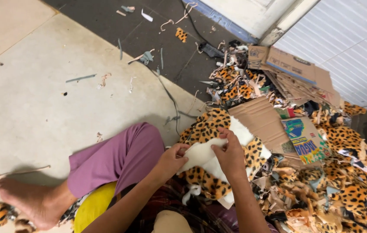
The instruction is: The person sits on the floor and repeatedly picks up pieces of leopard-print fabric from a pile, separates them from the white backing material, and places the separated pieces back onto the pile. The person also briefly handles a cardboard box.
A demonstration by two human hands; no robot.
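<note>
Both hands' grip pinches white fabric piece (200,154), held between left hand (172,159), right hand (230,154)

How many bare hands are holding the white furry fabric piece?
2. The left hand pinches the near-left edge of the white furry fabric piece; the right hand grips its top-right edge. No other hands show.

Left hand (171,159) and right hand (229,152) pinch white fabric piece (200,156) above leopard-print scraps (343,194).
</note>
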